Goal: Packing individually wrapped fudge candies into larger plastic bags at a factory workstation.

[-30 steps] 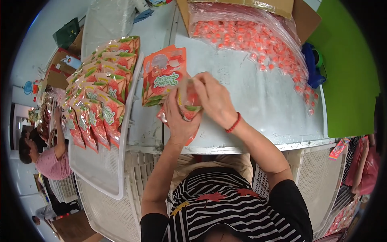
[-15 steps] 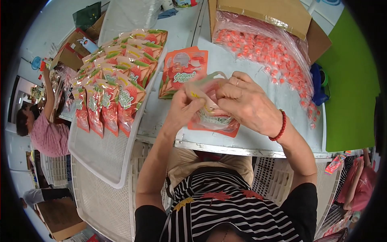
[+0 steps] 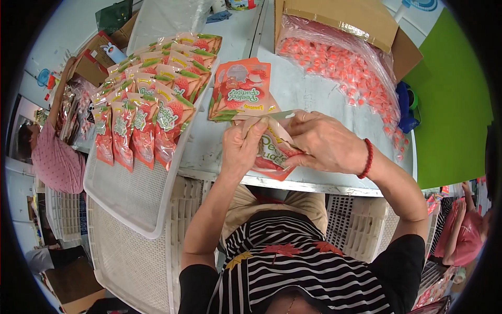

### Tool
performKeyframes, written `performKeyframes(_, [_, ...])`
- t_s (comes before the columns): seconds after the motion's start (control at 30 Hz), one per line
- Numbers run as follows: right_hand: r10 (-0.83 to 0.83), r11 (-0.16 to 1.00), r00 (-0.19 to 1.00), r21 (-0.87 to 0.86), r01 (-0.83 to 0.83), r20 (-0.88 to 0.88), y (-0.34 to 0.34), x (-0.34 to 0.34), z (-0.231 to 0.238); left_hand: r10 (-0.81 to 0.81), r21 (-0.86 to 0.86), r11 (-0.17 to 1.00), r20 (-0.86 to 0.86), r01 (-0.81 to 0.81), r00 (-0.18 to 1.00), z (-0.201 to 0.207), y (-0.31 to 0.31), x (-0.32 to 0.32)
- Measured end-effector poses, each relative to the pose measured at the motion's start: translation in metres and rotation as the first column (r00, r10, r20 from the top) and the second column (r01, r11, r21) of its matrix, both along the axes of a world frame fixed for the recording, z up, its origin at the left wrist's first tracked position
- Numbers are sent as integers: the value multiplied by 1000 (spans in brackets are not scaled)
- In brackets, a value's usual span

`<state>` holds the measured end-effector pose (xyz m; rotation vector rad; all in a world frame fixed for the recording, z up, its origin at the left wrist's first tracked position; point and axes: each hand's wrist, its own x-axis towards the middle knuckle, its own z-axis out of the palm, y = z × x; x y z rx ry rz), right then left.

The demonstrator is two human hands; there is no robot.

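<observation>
Both my hands grip the top of a red and cream candy pouch (image 3: 273, 149) close to the table's front edge. My left hand (image 3: 243, 142) pinches its upper left side, thumb on top. Around the upper right side my right hand (image 3: 321, 140) is closed, with a red bead bracelet on that wrist. The pouch stands tilted, its printed front partly covered by my fingers. Just beyond it lies a stack of flat pouches (image 3: 243, 86). Whether the pouch's mouth is sealed I cannot tell.
Left, a white mesh tray (image 3: 130, 188) bears rows of filled pouches (image 3: 151, 99). At the back right, small wrapped red candies (image 3: 334, 63) spill from a plastic-lined cardboard box (image 3: 340, 21). Blue tape dispenser (image 3: 408, 107) stands beside them. A person in pink (image 3: 57, 157) works at the far left.
The pouch's mouth, held spread before, is now drawn together between my hands, and its printed front has tipped up. My right hand has moved slightly right and down.
</observation>
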<state>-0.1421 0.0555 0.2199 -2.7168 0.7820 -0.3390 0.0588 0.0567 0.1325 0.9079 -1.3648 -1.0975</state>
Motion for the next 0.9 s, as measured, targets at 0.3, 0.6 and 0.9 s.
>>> performKeyframes(0.3, [-153, 941, 986, -295, 166, 67, 4, -1, -10, -23, 117, 993, -39, 28, 999, 13, 9, 7])
performKeyframes(0.6, [-185, 833, 978, -513, 208, 96, 10, 1, 2, 3, -92, 996, 71, 3, 997, 8, 8, 14])
performKeyframes(0.9, [-376, 896, 906, -173, 409, 195, 12, -2, -6, -61, 39, 997, -82, 64, 995, 5, 13, 13])
